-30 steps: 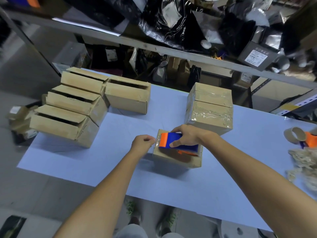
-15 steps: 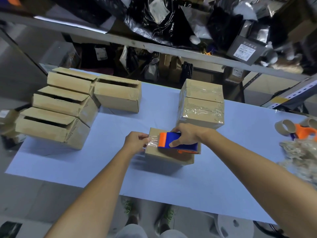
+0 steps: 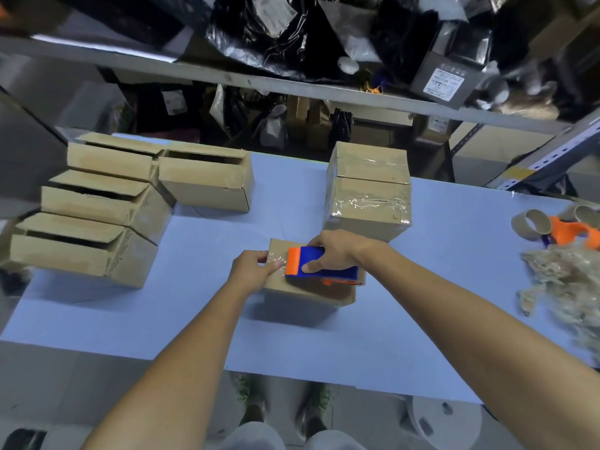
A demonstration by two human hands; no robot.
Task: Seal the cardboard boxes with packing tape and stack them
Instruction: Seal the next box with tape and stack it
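- Now the right hand [image 3: 334, 251] grips the blue-and-orange tape dispenser [image 3: 321, 266], which sits on top of the small box [image 3: 305, 289] at mid-worktop [image 3: 292, 336].
- The left hand [image 3: 251, 269] curls over that box's left edge, holding it where the clear tape starts.
- Done, by the look of it: a stack of two taped boxes [image 3: 368, 193] stands just behind the right hand.
- Left to do: this strip seems barely begun, and four open boxes [image 3: 97, 203] wait in a cluster at the left, flaps unsealed.
- To the right lie empty tape cores [image 3: 531, 224], an orange dispenser [image 3: 571, 233] and a wad of crumpled tape [image 3: 565, 280], well apart from the work.
- Nothing blocks the dispenser's path across the lid. The stack is near, so lifting the box onto it looks unobstructed.
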